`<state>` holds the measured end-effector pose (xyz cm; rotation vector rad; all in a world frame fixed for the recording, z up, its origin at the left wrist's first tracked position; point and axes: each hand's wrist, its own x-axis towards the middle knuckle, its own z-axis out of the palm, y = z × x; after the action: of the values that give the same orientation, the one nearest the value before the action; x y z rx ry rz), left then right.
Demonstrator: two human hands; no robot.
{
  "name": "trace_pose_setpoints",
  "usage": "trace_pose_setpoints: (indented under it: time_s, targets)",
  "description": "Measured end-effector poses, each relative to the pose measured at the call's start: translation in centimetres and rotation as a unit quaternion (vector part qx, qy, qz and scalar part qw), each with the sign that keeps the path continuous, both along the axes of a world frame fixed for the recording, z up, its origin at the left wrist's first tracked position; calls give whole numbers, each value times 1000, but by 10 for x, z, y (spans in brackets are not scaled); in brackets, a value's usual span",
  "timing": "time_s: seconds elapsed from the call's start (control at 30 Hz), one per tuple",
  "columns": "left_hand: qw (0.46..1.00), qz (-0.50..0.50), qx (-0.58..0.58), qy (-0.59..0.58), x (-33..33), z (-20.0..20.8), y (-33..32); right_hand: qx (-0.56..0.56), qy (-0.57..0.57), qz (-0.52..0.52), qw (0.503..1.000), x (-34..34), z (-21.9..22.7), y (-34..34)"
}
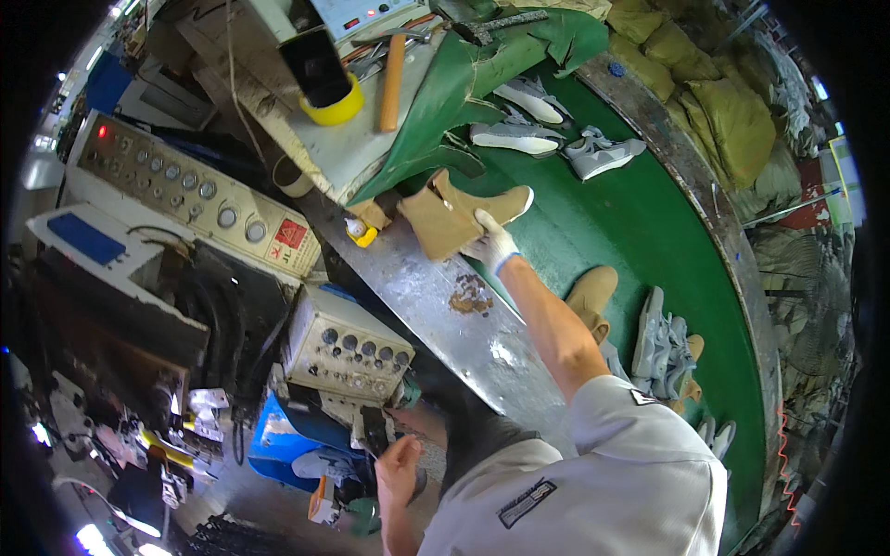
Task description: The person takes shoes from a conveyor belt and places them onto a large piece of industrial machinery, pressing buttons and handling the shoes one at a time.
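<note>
A tan suede ankle boot (454, 218) is in my right hand (493, 243), which wears a white glove. My fingers grip it at the ankle side, its toe pointing right and its shaft toward the left over the metal edge. Lower down, my bare left hand (399, 471) is held with its fingers curled beside a black machine part (375, 431). What those fingers hold, if anything, is hidden. Another tan boot (593, 292) lies on the green belt (667, 250), to the right of my right forearm.
Grey shoes (519, 139) sit at the belt's far end, and more grey shoes (658, 343) lie nearer. A worn bench (362, 139) holds a hammer (393, 83) and yellow tape (334, 104). Control panels (199, 190) stand at left, a blue bin (278, 445) below. Sacks (732, 120) are piled beyond.
</note>
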<state>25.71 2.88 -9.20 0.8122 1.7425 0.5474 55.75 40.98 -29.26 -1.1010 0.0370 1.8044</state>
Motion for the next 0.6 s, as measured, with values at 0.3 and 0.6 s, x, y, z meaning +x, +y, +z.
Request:
trace_pose_setpoints:
  time_s: [0.3, 0.6]
  targets:
    - [968, 132, 192, -91, -73, 47, 74, 113, 166, 216, 956, -83, 162, -204]
    - [918, 301, 212, -147, -209, 75, 33, -55, 166, 382, 908, -285, 240, -280]
